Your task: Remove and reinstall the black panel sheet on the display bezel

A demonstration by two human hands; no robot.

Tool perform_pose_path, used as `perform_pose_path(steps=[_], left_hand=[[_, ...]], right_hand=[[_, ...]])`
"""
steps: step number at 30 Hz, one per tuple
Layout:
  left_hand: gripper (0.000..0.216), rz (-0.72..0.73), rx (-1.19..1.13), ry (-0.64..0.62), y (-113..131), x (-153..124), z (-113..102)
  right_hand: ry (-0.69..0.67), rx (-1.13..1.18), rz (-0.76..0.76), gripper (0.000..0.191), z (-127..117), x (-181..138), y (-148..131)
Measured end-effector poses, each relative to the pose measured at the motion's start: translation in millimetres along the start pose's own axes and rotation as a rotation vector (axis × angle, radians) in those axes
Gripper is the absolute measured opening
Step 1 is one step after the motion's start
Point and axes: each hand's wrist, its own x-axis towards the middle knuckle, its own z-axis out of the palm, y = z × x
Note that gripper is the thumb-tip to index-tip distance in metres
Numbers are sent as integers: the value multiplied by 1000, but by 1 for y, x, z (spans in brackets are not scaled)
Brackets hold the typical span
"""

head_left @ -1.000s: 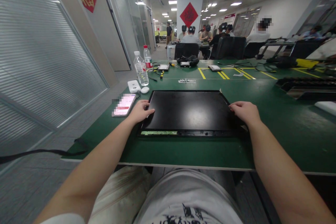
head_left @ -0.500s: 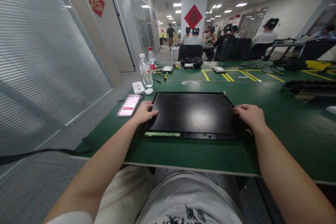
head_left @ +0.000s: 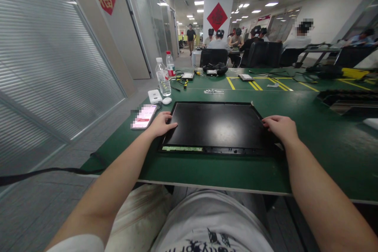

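Note:
A black LCD screen panel (head_left: 215, 124) in a dark frame lies face up on the green table (head_left: 212, 171) before me. A green circuit strip (head_left: 183, 149) runs along the left part of its near edge. My left hand (head_left: 161, 124) grips the panel's left edge, thumb on top and fingers at the side. At the right edge, my right hand (head_left: 280, 126) pinches the frame between thumb and fingers; part of the grip is hidden.
Left of the panel are a lit phone (head_left: 144, 116), a white device (head_left: 154, 96) and a water bottle (head_left: 163, 76). A small clear packet (head_left: 214, 91) lies beyond the panel. Dark strips (head_left: 348, 100) lie at right. Several people sit at far tables.
The whole view has shifted very slightly. Both hands stay on the panel's side edges, and the panel stays in place.

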Motion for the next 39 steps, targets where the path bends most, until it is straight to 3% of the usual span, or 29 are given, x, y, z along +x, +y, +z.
perform_pose_path(steps=[22,30,35,39], left_hand=[[60,53,118,-28,-4,2,2],[70,195,202,2,7,-3,-4],[65,434,171,-223,23,-10,-12],[62,504,139,-371,30,-15,-11]], right_hand=[[-44,-55,12,23,-7,-6,-12],[-9,-77,-6,23,-3,-3,-7],[7,-66,-26,23,1,0,0],[-1,-68,-27,24,2,3,3]])
